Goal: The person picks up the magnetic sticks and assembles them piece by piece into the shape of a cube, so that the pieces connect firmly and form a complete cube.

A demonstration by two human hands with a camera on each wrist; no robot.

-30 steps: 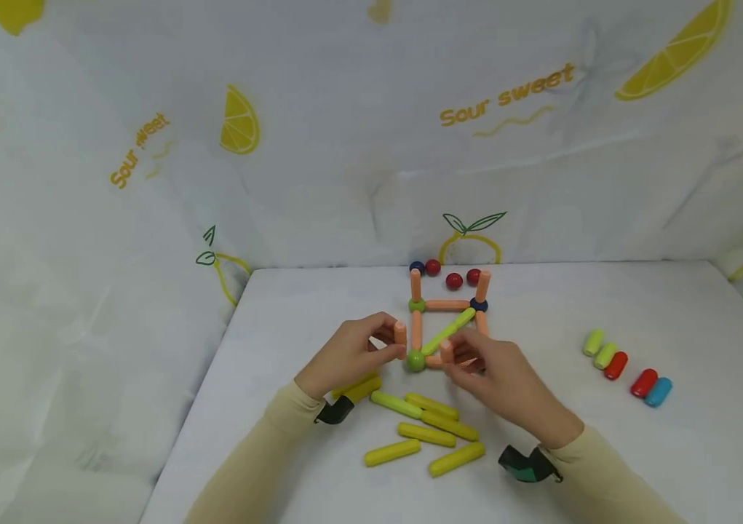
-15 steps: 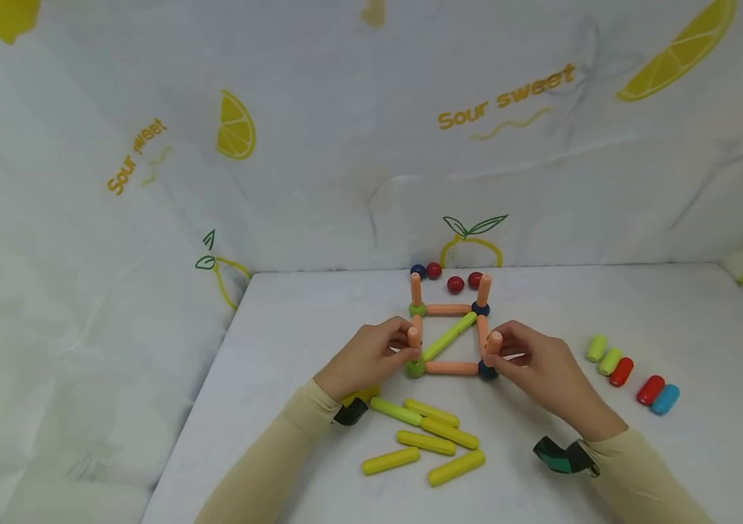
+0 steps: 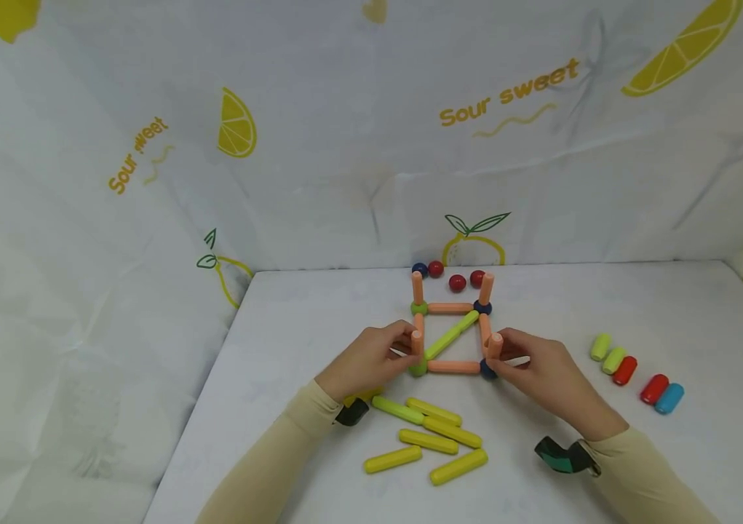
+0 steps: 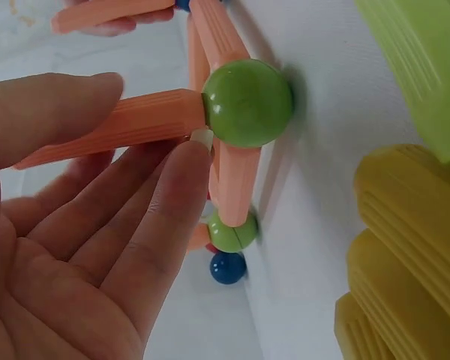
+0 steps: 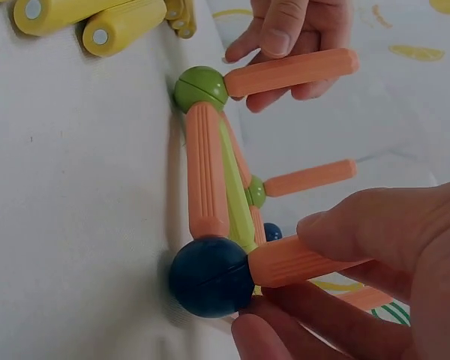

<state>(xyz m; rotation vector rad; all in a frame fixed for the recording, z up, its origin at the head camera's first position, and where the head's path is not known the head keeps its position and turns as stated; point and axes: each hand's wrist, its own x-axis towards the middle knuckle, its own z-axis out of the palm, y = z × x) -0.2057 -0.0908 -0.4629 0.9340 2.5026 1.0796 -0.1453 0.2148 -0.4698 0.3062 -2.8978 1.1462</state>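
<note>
A square frame of orange magnetic sticks (image 3: 453,367) joined by balls lies on the table, with a light-green stick (image 3: 452,335) set diagonally across it. My left hand (image 3: 364,362) holds an upright orange stick (image 4: 154,118) between thumb and fingers; its lower end meets the near-left green ball (image 4: 249,103). At the near-right corner my right hand (image 3: 538,370) pinches another upright orange stick (image 5: 285,261), whose end touches the dark blue ball (image 5: 210,277). Upright orange sticks also stand on the far green ball (image 3: 419,308) and far blue ball (image 3: 482,308).
Several yellow sticks (image 3: 428,441) and a light-green stick (image 3: 397,410) lie in front of the frame. Behind it sit red balls (image 3: 457,283) and a blue ball (image 3: 420,270). Short green, red and blue pieces (image 3: 669,398) lie to the right. A printed cloth (image 3: 319,145) hangs behind.
Both hands brought their orange sticks down onto the near corner balls, the right hand moving rightward to its corner. Over the last half second the hands hardly moved.
</note>
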